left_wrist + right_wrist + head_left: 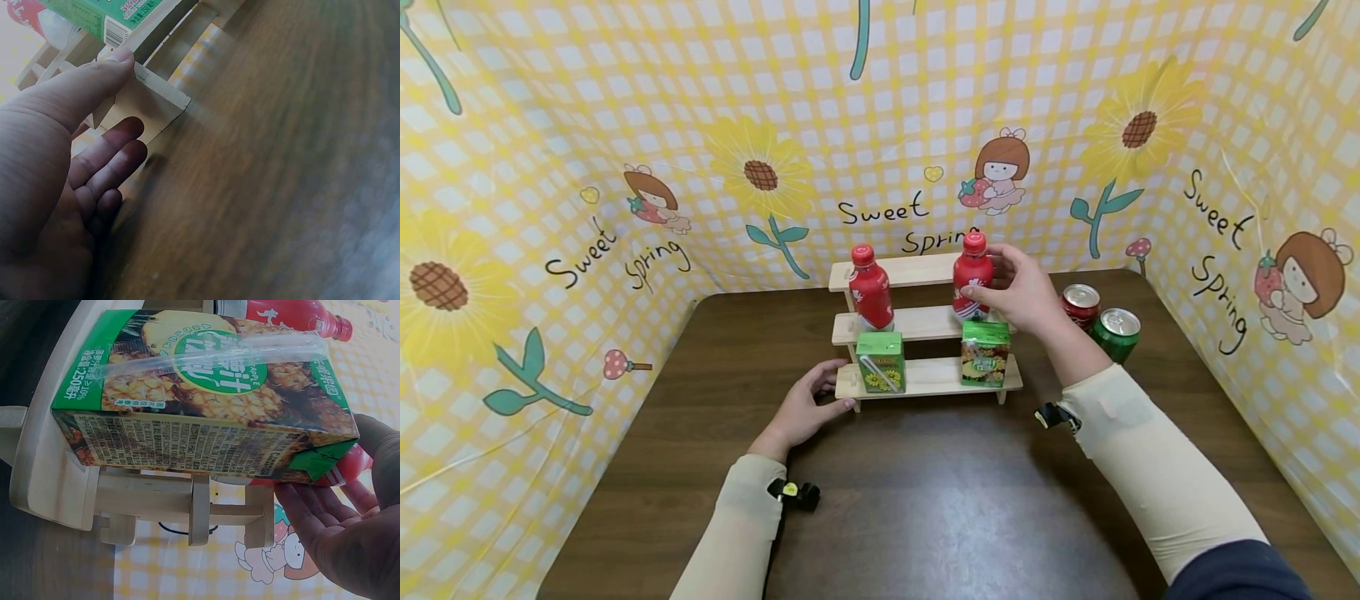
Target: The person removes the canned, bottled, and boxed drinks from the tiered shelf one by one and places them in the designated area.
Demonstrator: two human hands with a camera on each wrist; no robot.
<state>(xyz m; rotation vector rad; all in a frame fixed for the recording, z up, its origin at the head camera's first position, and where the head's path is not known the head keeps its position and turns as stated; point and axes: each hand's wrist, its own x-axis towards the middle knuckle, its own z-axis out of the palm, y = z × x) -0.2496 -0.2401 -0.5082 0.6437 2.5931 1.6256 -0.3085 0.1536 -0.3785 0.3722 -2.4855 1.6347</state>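
A three-tier wooden shelf stands on the table. My left hand is at the left end of its bottom tier, thumb in front and fingers behind; in the left wrist view the thumb tip meets the tier's corner. My right hand holds a red bottle over the right side of the middle tier, thumb across its front. Its base is partly hidden behind a green pineapple juice box on the bottom tier. Another red bottle stands on the left, behind a green drink carton with a straw.
Right of the shelf, near my right forearm, stand a dark red can and a green can. A patterned yellow checked cloth hangs behind and beside the brown wooden table.
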